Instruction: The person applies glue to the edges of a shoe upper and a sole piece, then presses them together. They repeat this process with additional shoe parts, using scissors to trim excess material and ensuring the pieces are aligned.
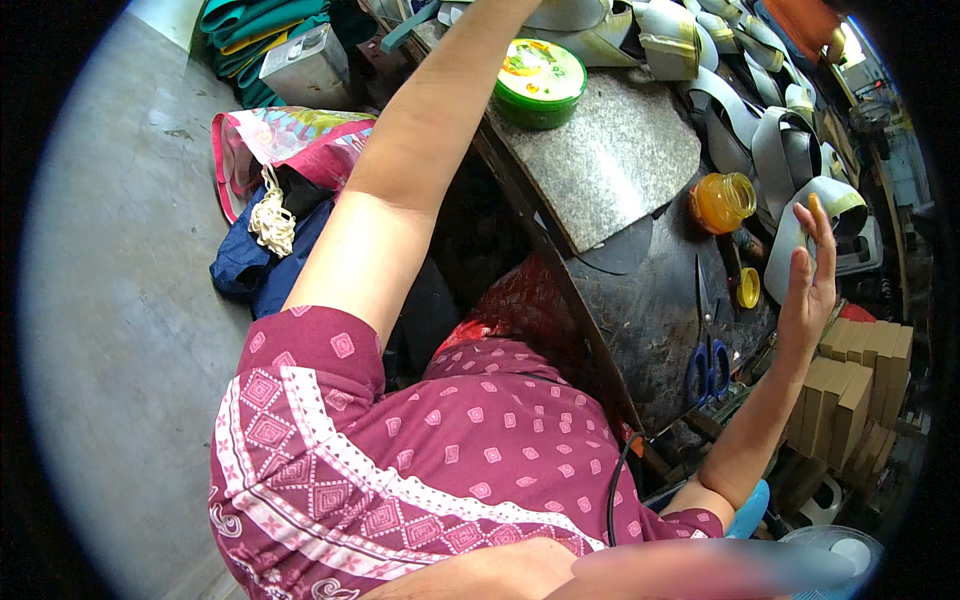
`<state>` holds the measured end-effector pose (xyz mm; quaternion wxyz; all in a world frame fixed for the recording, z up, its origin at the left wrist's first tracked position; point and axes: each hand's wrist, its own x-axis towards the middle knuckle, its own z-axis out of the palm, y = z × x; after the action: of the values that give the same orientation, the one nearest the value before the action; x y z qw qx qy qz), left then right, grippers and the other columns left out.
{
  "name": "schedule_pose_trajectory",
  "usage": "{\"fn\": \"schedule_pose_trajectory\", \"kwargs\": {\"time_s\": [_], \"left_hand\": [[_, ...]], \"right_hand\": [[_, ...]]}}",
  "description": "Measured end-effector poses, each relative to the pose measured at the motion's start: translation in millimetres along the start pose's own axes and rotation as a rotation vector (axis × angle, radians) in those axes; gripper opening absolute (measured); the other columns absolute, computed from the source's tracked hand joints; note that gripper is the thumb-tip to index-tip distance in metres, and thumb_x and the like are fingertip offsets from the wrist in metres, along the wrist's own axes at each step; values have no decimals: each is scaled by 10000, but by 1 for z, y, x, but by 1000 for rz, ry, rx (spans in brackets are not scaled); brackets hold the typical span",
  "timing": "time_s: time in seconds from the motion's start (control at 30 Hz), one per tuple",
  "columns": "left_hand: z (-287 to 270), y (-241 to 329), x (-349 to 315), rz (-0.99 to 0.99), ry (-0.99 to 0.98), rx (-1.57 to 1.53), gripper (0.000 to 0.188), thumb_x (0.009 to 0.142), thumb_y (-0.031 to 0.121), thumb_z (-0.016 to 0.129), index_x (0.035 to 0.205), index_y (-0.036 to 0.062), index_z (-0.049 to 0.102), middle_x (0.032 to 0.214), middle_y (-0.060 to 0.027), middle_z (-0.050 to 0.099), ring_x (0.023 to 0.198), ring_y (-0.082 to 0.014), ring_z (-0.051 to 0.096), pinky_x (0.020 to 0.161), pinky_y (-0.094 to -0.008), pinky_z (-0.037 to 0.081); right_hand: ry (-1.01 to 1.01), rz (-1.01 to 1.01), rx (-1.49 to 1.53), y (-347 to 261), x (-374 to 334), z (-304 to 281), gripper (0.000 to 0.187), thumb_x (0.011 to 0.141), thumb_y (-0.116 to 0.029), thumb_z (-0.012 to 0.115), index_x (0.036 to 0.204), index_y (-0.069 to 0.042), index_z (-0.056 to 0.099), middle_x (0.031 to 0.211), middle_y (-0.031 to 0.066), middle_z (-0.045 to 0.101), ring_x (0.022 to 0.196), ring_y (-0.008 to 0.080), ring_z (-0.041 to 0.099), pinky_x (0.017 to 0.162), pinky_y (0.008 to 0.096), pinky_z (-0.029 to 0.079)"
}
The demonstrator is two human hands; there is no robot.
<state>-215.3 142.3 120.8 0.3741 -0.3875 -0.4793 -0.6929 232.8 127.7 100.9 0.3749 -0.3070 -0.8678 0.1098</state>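
Observation:
My left arm stretches up across the workbench, and its hand lies beyond the upper edge of the picture. Beside that forearm stands a round green tub (540, 85) with a pale patterned lid. At the right, my right hand (815, 270) is raised with fingers stretched and apart, gripping nothing that I can see. An orange-yellow smear shows at one fingertip. Nearest to it are loops of pale grey strip (785, 160) and an uncapped glass jar (722, 203) of amber, glue-like stuff, tipped toward the right. A yellow cap (748, 288) and blue-handled scissors (708, 345) lie below the jar.
A grey stone slab (610, 150) rests on the dark bench (640, 320). Stacked tan blocks (845, 395) stand at the lower right. Left of the bench are a metal box (305, 65), folded green cloth (250, 40), a pink bag (290, 145) and a bundle of cream cord (271, 220).

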Motion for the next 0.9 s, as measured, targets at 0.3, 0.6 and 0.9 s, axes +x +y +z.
{"fn": "schedule_pose_trajectory", "kwargs": {"time_s": [0.3, 0.6, 0.9], "left_hand": [[-84, 105, -60, 172, -346, -169, 366, 768, 114, 767, 1095, 65, 609, 951, -108, 677, 869, -308, 680, 729, -375, 553], [-98, 140, -101, 265, -382, -399, 333, 747, -13, 683, 1072, 46, 638, 998, -124, 726, 826, -288, 733, 703, -342, 586], [-135, 136, -105, 374, -413, -232, 327, 782, 32, 707, 1098, 13, 626, 1027, -177, 684, 926, -299, 690, 794, -365, 559]], "right_hand": [[85, -33, -24, -19, -5, -6, 821, 1004, -594, 410, 1571, -54, 162, 1150, 127, 706, 1261, 271, 566, 1191, 454, 232], [-36, 151, 611, -58, -14, 21, 944, 990, -628, 423, 1580, -10, 21, 1122, 240, 691, 1105, 281, 665, 1063, 398, 408], [-250, -54, 815, -91, -34, 50, 1179, 768, -217, 837, 1595, -38, 15, 1155, 123, 705, 1171, 241, 638, 1148, 465, 318]]}}
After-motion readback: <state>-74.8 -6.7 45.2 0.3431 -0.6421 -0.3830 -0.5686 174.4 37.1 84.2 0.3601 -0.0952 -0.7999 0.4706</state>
